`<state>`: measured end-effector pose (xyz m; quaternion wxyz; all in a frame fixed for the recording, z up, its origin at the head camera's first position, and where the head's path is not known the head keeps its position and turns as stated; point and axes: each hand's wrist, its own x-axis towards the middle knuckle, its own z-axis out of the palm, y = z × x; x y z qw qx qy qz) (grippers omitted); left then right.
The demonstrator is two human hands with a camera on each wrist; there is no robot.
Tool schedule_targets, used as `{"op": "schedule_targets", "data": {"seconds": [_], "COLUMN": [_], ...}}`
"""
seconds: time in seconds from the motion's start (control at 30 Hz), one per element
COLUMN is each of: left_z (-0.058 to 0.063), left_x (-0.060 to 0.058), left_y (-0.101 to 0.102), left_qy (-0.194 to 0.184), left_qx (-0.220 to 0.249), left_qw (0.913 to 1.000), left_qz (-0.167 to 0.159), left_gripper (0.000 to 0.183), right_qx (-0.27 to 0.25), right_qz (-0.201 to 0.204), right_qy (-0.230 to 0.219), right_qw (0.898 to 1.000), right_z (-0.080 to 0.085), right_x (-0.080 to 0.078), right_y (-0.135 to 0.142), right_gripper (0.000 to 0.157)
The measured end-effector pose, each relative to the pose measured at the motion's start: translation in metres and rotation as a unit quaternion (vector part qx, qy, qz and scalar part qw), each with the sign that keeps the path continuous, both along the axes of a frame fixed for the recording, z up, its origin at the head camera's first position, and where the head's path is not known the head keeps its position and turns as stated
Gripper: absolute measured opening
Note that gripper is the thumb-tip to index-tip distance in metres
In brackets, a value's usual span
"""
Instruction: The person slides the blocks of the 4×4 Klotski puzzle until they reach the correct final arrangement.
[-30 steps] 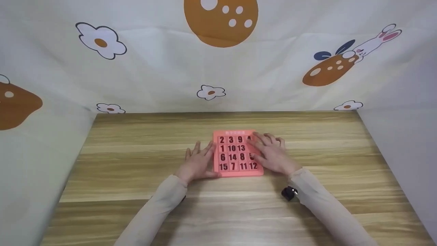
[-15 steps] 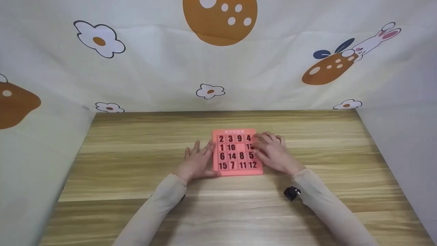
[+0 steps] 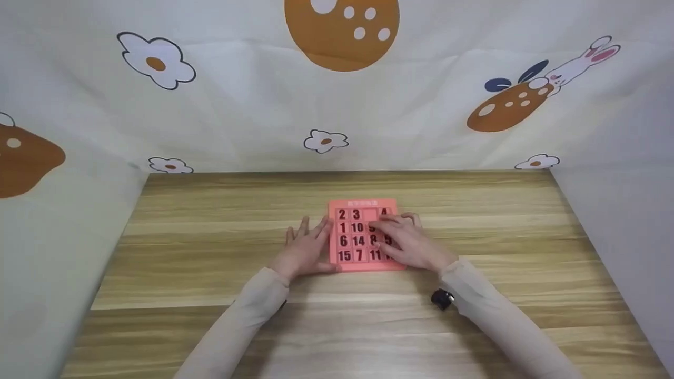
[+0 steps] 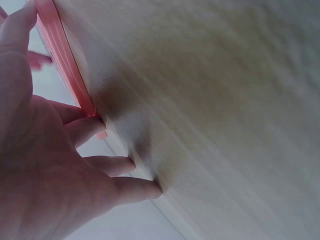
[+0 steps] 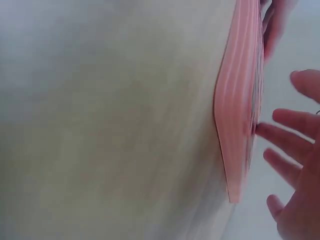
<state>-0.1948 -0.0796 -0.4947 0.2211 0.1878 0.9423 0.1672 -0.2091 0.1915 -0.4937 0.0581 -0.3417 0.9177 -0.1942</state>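
Observation:
A pink sliding number puzzle [image 3: 363, 267] lies flat on the table. My left hand [image 3: 304, 254] rests along its left side, thumb at the near left corner and fingers extended; some fingertips touch the tabletop in the left wrist view. From the right, my right hand [image 3: 416, 243] reaches over the board with spread fingers, one fingertip touching the 9 tile [image 3: 372, 229] in the second row. Above that tile is the vacant slot [image 3: 370, 213], between the 3 tile [image 3: 356, 214] and the 4 tile [image 3: 384, 211]. The right hand hides the second row's right end and partly covers lower tiles.
The wood-grain table [image 3: 210, 237] extends around the puzzle. A pale curtain [image 3: 253, 105] with flowers and orange shapes stands behind it, and pale walls close both sides. A black wrist device [image 3: 442, 299] sits by the right sleeve.
The 13 tile slid right, then the 9 tile slid down from the top row, leaving the gap there. My right hand drew back right, then moved left over the board. The left hand stayed put.

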Motion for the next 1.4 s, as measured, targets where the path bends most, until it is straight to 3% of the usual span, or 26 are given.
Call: {"op": "schedule_targets", "data": {"seconds": [0.13, 0.27, 0.5, 0.8, 1.07, 1.2, 1.4], "left_z": [0.001, 0.0, -0.001, 0.0, 0.002, 0.002, 0.001], "left_x": [0.0, 0.0, 0.0, 0.001, 0.001, 0.001, 0.001], "left_y": [-0.002, -0.001, 0.001, 0.001, -0.001, -0.002, 0.0], "left_qy": [0.001, -0.001, -0.001, 0.007, 0.007, 0.007, 0.01], "left_qx": [-0.001, -0.002, 0.004, 0.008, 0.003, 0.0, -0.007], "left_qw": [1.0, 1.0, 1.0, 0.9999, 1.0, 1.0, 0.9999], "left_qz": [0.001, 0.004, 0.003, -0.001, 0.006, 0.004, -0.005], "left_gripper": [0.111, 0.111, 0.112, 0.111, 0.112, 0.111, 0.11], "right_qx": [-0.019, -0.021, -0.001, 0.036, 0.025, 0.04, 0.068], "right_qz": [0.014, -0.002, -0.032, 0.003, -0.051, -0.03, 0.019], "right_qy": [0.029, 0.05, 0.038, 0.006, 0.048, 0.048, 0.009], "right_qw": [0.999, 0.999, 0.999, 0.999, 0.997, 0.998, 0.997], "right_z": [-0.001, -0.004, -0.005, -0.005, 0.0, -0.002, -0.001], "right_x": [0.003, 0.001, -0.009, -0.018, -0.017, -0.018, -0.023], "right_y": [0.005, 0.006, -0.01, -0.03, -0.013, -0.023, -0.049], "right_gripper": [0.05, 0.046, 0.045, 0.054, 0.043, 0.047, 0.055]}}
